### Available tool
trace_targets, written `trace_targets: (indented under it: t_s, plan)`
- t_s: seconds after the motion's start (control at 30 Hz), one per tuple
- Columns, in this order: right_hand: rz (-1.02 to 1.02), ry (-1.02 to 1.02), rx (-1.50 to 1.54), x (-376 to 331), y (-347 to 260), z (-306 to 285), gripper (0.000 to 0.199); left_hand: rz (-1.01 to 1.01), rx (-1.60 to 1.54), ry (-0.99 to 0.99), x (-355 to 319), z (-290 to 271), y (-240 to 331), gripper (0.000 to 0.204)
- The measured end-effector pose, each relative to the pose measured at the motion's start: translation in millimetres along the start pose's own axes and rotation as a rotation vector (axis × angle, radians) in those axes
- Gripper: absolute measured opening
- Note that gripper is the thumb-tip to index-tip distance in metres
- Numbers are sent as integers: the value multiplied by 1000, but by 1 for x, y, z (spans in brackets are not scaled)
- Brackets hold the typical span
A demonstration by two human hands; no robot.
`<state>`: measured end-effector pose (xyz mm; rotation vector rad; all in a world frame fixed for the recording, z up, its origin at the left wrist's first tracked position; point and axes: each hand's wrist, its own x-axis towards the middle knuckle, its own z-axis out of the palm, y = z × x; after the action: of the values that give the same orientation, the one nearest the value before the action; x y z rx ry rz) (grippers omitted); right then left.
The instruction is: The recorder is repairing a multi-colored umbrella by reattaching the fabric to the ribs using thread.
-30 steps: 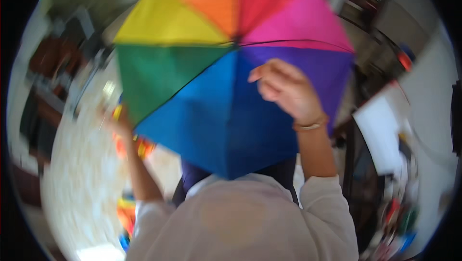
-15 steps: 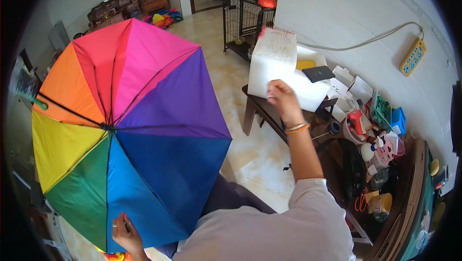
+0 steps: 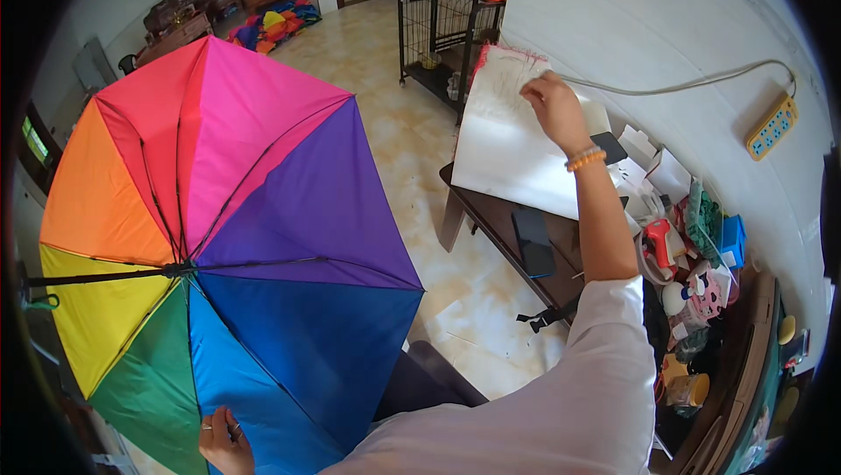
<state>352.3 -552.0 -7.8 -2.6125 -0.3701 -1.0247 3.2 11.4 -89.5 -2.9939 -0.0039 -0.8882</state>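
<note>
A: Left hand [image 3: 226, 444]?
B: Wrist cut off by the bottom edge; can't tell if it grips the umbrella [image 3: 236, 230].
A: Shaft [image 3: 96, 279]?
B: Outer end lost in the dark left rim.
A: Right hand [image 3: 556, 107]?
B: Fingertips over the white panel [image 3: 508, 142], contact unclear.
A: Table [image 3: 495, 212]?
B: Far edge hidden by the panel, right part behind the forearm [image 3: 604, 221]. 1 dark flat thing [image 3: 612, 147], partly behind the wrist.
A: Floor pile [image 3: 279, 23]?
B: Too small to separate pieces.
</note>
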Motion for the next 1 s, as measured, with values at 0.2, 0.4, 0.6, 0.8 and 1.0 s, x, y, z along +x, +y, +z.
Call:
trace_targets:
  t_s: [0.2, 0.4, 0.6, 0.8, 1.0]
  plan:
    - [-227, -248, -322, 46, 14, 40, 10, -21, -54, -60, 15, 9, 3, 7]
    - [-292, -341, -655, 50, 20, 69, 14, -62, -73, -119, 16, 11, -1, 7]
    - [-343, -312, -794, 38, -6, 65, 17, -59, -66, -122, 19, 21, -6, 7]
    - [-380, -240, -773, 27, -7, 69, 15, -53, -92, -121, 23, 33, -7, 7]
    - [-226, -343, -645, 46, 11, 69, 14, -73, -75, -160, 24, 35, -14, 7]
